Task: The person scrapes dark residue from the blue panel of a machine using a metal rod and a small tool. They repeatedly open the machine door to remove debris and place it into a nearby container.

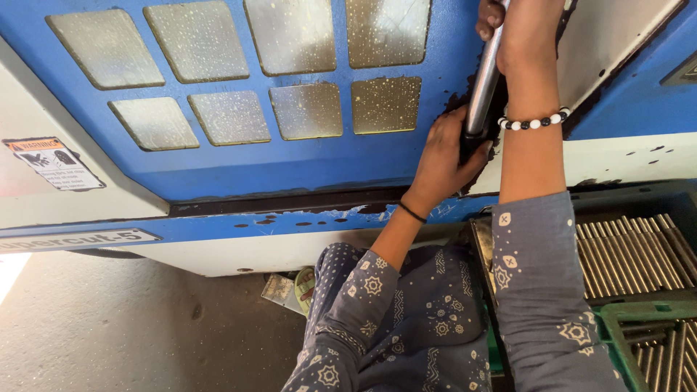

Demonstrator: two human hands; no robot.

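Beside both hands, metal rods [632,250] filling green crate [617,319].

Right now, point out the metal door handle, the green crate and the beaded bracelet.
metal door handle [482,86]: head view, middle of the shiny bar.
green crate [616,328]: head view, its left rim.
beaded bracelet [534,123]: head view, beads across the wrist.

- Grey-blue sleeves [541,290] printed with small pale flower and cross motifs.
- Black-and-white bead bracelet [534,123] on the right wrist.
- Thin black band [412,212] on the left wrist.
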